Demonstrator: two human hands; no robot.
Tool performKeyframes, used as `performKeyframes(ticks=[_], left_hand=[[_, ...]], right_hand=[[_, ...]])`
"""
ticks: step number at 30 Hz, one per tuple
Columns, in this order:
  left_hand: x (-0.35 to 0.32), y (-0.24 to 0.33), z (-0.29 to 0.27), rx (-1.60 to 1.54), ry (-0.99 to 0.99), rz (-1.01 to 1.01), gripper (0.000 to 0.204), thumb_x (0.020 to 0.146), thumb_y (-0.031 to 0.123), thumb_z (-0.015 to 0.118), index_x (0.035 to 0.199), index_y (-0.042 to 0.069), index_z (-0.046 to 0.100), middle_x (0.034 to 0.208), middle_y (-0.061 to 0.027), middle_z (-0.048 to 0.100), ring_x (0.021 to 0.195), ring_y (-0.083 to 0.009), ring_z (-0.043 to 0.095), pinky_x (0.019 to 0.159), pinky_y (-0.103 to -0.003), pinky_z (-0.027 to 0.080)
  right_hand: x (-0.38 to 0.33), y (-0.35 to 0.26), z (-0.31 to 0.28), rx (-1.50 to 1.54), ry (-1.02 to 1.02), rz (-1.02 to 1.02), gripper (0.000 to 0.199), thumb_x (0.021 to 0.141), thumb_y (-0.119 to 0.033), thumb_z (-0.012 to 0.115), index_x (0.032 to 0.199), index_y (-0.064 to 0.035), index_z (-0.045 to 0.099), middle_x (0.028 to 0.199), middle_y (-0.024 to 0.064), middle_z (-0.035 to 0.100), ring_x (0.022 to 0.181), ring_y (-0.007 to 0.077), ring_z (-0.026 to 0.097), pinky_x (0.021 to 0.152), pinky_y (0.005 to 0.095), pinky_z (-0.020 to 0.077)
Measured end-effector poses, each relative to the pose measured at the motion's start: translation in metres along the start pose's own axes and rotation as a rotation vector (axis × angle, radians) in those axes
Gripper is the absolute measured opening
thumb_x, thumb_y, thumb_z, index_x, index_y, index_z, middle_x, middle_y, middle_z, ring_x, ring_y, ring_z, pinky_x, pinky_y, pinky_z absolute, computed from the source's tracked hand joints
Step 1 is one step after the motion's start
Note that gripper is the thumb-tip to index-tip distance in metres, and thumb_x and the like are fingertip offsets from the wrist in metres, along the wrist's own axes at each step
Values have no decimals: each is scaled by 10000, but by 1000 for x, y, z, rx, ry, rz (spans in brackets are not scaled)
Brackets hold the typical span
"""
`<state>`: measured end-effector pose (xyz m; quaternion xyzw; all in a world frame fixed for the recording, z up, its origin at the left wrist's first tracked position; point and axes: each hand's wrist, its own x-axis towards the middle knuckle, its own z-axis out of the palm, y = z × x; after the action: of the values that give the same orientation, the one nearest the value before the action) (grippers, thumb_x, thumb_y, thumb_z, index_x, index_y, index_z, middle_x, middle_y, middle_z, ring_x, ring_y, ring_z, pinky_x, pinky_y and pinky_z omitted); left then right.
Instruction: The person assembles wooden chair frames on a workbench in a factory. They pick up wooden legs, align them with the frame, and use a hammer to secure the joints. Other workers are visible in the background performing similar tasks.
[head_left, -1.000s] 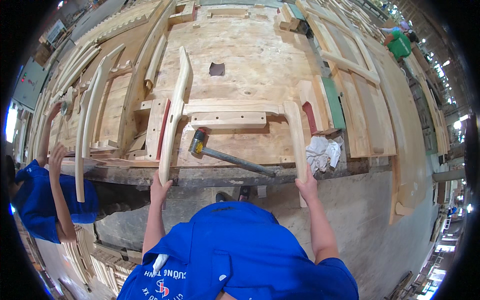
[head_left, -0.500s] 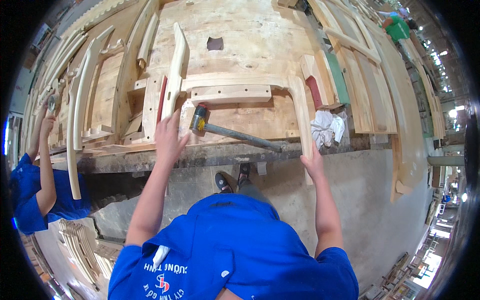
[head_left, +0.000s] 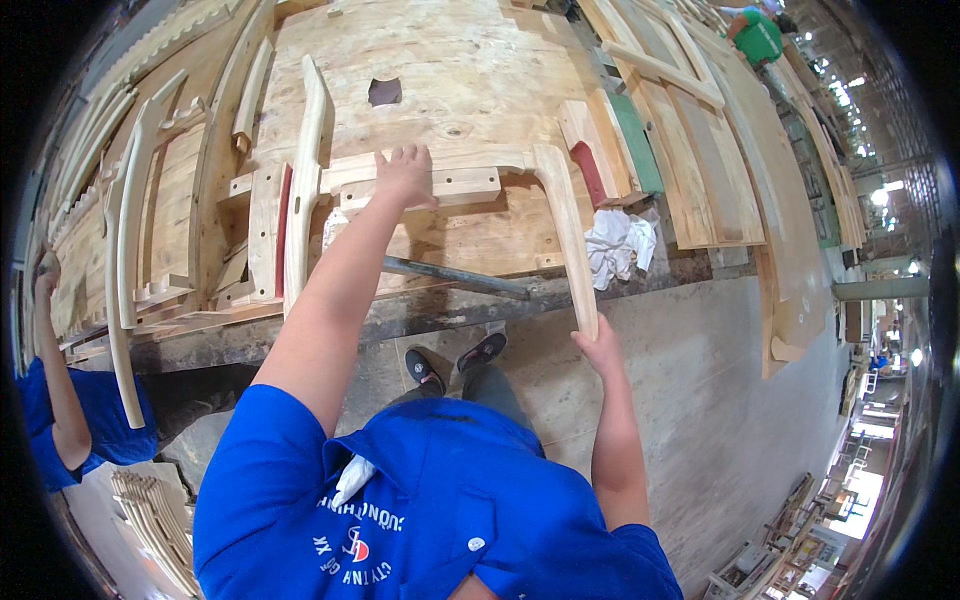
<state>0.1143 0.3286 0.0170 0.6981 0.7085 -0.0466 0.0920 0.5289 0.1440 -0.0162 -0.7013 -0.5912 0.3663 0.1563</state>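
**Both hands on the chair frame, on the bench**

Left hand (head_left: 405, 175) flat on the frame's (head_left: 450, 175) top rail, fingers spread and open, palm down, pressing not gripping. Arm stretched well out over the bench (head_left: 470, 60).

Right hand (head_left: 598, 347) closed around the bottom end of the frame's right leg (head_left: 565, 235), where it overhangs the bench's front edge. Fingers wrap the leg tip.

Frame: pale unfinished wood, lying flat on the plywood bench top, rail across, right leg running down toward me. Second rail piece with two dark holes sits just under the top rail, right of my left hand.

Hammer (head_left: 455, 277) lies on the bench under my left forearm, dark handle pointing right toward the leg. Head mostly hidden by my arm.

White rag (head_left: 620, 245) bunched near the front edge, just right of the leg. Red-edged wood block (head_left: 588, 165) above it, green-edged board (head_left: 635, 145) beside that.

Left of the frame: long curved back leg (head_left: 305, 180) standing on edge, plus more curved parts (head_left: 130, 220) stacked toward the bench's left end. Dark square hole (head_left: 384, 92) in the plywood above the frame.

My shoes (head_left: 455, 362) on the concrete floor (head_left: 720, 400) below the bench edge.

Another person in a blue shirt (head_left: 75, 420) at the far left, one arm raised to the bench end. Someone in green (head_left: 757, 35) at the top right, far off.
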Motion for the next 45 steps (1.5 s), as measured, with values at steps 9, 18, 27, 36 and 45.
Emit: performKeyframes(ticks=[9,18,27,36,45], left_hand=[[-1,3,-7,54,-6,-7,1126,489,490,840,1385,80,295,1362,-82,430,1279,-281,390,1079,-555,244],[6,12,-12,80,-82,-57,1176,456,480,859,1398,87,276,1400,-99,388,1299,-289,367,1091,-559,224],[3,8,-3,63,-69,-90,1153,465,418,879,1394,109,271,1428,-98,344,1329,-317,319,1075,-600,234],[5,15,-7,35,-61,-86,1116,456,356,872,1376,95,298,1378,-91,397,1297,-293,361,1067,-602,245],[9,17,-8,69,-74,-109,1132,469,382,866,1388,75,282,1368,-83,408,1299,-296,353,1057,-599,255]], right_hand=[[-7,17,-2,257,-128,44,400,768,-222,702,1069,-29,522,745,76,623,587,144,608,524,303,488],[2,40,-5,838,-426,285,338,922,-295,553,1169,-70,504,682,42,569,540,141,548,489,276,455],[10,56,-8,1145,-710,325,440,918,-297,534,1263,-34,461,731,67,581,666,173,576,587,300,453],[21,54,-16,1089,-753,266,460,902,-237,571,1267,11,441,795,102,626,710,181,609,647,306,496],[9,49,-2,1137,-596,312,305,925,-283,539,1100,-38,487,778,101,619,675,187,604,609,319,498]])
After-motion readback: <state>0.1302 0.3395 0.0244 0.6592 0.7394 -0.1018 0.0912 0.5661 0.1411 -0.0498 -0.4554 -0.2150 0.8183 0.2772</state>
